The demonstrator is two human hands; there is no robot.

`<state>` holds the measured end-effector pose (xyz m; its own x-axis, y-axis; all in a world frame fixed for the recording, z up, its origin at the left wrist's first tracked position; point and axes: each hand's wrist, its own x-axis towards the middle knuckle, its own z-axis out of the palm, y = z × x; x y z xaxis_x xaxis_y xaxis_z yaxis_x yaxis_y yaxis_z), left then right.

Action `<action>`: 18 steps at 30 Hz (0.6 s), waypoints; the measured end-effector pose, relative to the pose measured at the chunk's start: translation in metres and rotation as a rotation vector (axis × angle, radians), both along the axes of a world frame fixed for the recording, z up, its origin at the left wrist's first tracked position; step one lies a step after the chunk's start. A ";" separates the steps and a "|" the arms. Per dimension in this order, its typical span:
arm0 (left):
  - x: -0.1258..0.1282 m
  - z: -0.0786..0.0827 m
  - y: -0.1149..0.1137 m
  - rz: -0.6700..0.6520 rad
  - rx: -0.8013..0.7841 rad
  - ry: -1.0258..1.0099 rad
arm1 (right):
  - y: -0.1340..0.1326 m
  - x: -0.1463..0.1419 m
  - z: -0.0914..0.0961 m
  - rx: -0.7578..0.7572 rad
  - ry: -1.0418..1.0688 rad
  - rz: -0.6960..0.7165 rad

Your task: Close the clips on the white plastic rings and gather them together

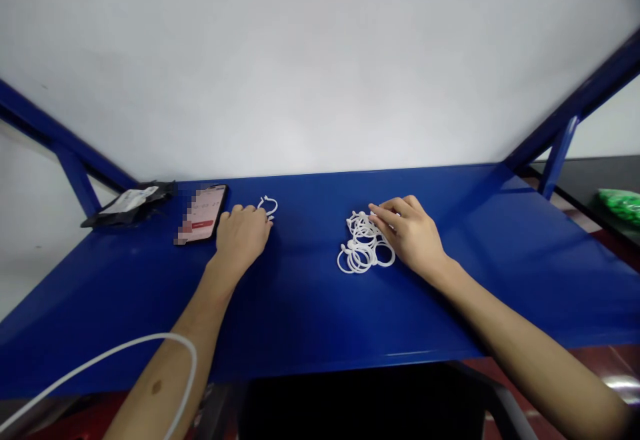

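On a blue table (310, 307), my left hand (243, 235) rests knuckles up with its fingers curled, the fingertips touching a single white plastic ring (270, 205). My right hand (407, 230) lies over the right side of a pile of several white plastic rings (363, 247), fingers stretched toward the top of the pile and touching it. Whether either hand actually grips a ring is hidden by the fingers.
A phone (203, 221) lies screen up just left of my left hand. A black packet with a white label (131, 201) sits at the table's far left. A white cable (125, 350) loops over my left forearm. Blue frame struts rise on both sides; green items (620, 203) lie far right.
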<state>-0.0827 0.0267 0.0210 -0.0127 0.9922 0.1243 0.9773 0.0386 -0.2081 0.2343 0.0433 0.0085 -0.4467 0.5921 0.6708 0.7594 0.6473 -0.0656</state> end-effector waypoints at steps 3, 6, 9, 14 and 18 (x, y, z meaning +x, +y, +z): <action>0.012 0.006 -0.004 -0.076 -0.015 -0.106 | -0.004 -0.001 0.003 -0.002 0.054 0.042; 0.034 0.018 -0.015 -0.172 -0.027 -0.548 | -0.014 -0.006 0.008 -0.054 0.138 0.178; 0.055 0.027 -0.028 -0.378 -0.222 -1.101 | -0.027 -0.015 0.013 -0.147 0.197 0.306; 0.077 0.019 -0.040 -0.514 -0.322 -1.509 | -0.038 -0.024 0.011 -0.328 0.340 0.385; 0.085 0.008 -0.042 -0.507 -0.285 -1.566 | -0.039 -0.025 0.005 -0.411 0.459 0.342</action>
<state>0.0020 -0.0153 0.0287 0.3664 0.9215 0.1292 0.1350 -0.1900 0.9724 0.2096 0.0044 0.0134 -0.3786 0.7146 0.5883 0.3548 0.6991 -0.6208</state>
